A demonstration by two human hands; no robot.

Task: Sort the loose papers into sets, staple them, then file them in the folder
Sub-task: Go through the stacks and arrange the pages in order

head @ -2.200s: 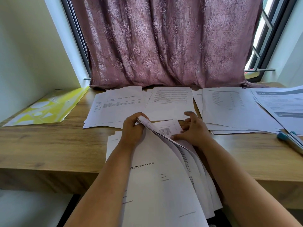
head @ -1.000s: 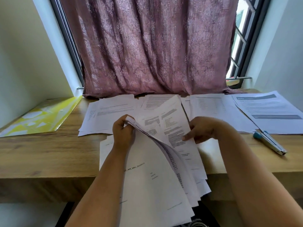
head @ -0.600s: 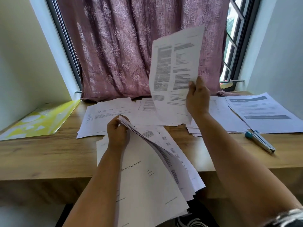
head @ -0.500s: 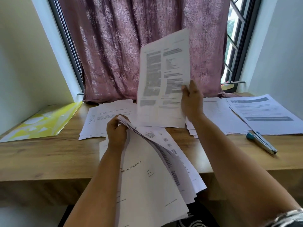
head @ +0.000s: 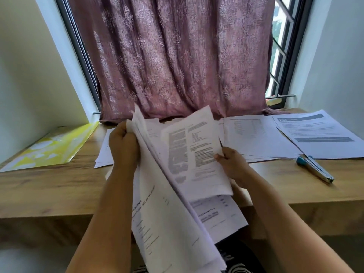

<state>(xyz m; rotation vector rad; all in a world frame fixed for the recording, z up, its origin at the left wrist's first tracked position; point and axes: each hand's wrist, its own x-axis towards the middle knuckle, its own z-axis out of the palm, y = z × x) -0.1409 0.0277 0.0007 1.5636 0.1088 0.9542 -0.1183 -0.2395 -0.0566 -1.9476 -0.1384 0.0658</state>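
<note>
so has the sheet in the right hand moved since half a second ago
Yes. The sheet, held by the right hand, has come down from in front of the curtain onto the stack.

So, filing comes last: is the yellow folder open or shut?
Shut: the yellow plastic folder lies flat on the wooden desk, cover down.

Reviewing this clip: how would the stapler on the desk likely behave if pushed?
The stapler lies flat and long on the bare wooden desk, so it would probably slide or pivot, not roll or tip. It looks rigid, with metal parts, so likely heavy for its size.
</note>
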